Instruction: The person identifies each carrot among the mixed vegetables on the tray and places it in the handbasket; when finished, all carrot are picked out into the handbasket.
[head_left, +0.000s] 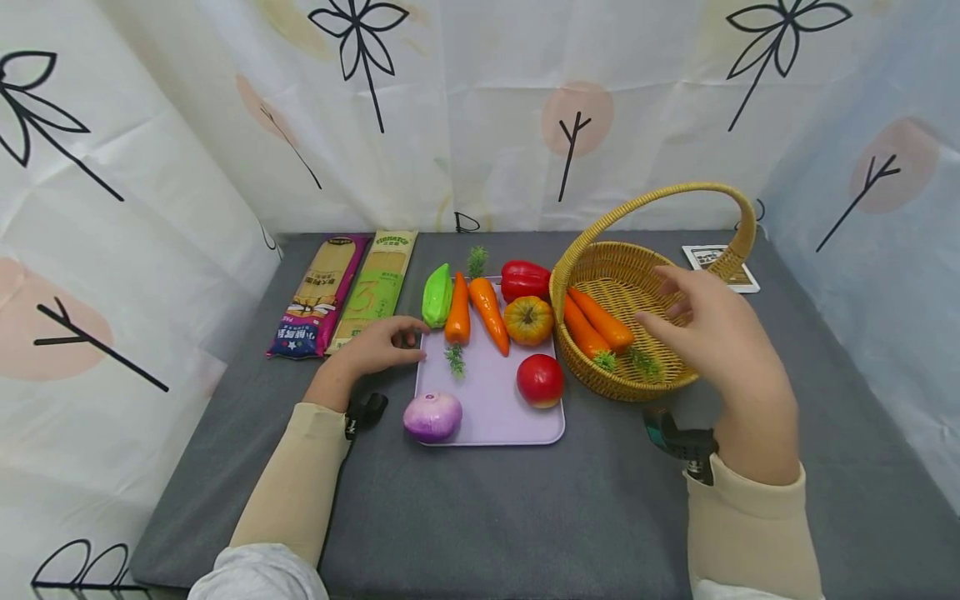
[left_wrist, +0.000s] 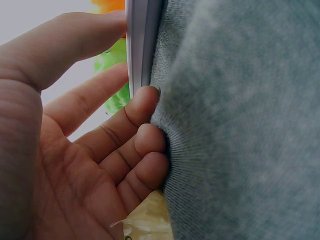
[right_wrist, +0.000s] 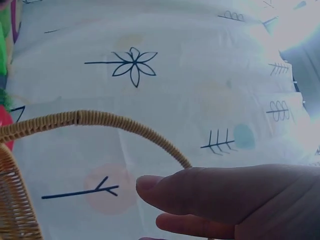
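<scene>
Two carrots (head_left: 584, 330) in the basket (head_left: 617, 265), likely part-done; two more carrots (head_left: 459, 312) left on the tray (head_left: 489, 418) with tomato (head_left: 539, 380) and onion (head_left: 432, 417). Right hand (head_left: 718, 325) loosely parted over the basket, holding nothing; left hand (head_left: 377, 348) relaxed, touching the tray's edge, not gripping.

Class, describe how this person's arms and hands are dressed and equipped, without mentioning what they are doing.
The left hand and right hand wear no gloves. Beige sleeves cover the forearms, with bunched pale grey fabric on the left. Each wrist carries a black device; the right one shows teal. A thin dark cable runs along the left sleeve.
</scene>
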